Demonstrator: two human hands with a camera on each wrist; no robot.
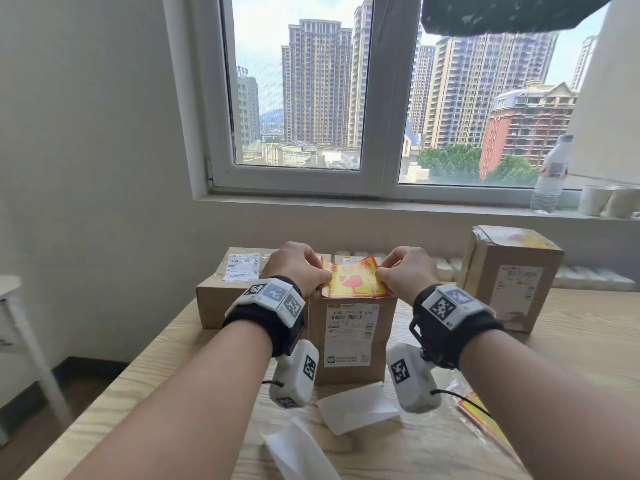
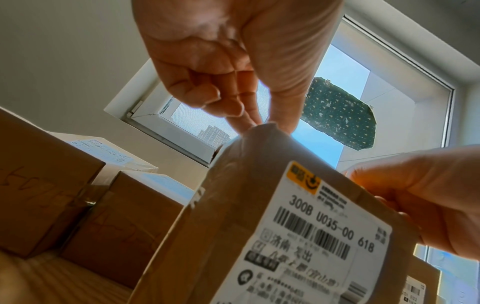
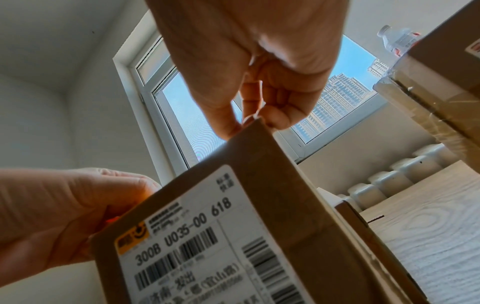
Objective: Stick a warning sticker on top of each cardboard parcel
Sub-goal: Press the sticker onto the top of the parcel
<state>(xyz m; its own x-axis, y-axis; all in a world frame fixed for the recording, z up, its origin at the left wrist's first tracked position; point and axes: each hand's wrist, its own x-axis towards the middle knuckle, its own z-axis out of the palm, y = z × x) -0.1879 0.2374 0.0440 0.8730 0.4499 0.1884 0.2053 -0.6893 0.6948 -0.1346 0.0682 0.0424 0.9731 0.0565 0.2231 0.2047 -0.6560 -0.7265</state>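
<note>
White walls [image 1: 86,133], large window [image 1: 374,98] with daylight and tall apartment towers outside. Light wooden table [image 1: 571,358], white radiator [image 3: 394,176] behind, dark floor [image 1: 79,386].

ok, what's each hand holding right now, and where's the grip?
Both pinch the warning sticker over the middle parcel: left hand on its left edge, right hand on its right edge.

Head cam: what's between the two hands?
The yellow-red warning sticker, pinched by left hand and right hand over the middle parcel. Head view only.

Yellow-and-red sticker [image 1: 353,277], brown parcel [image 1: 351,341], white-dotted dark green cloth [image 2: 340,115].
</note>
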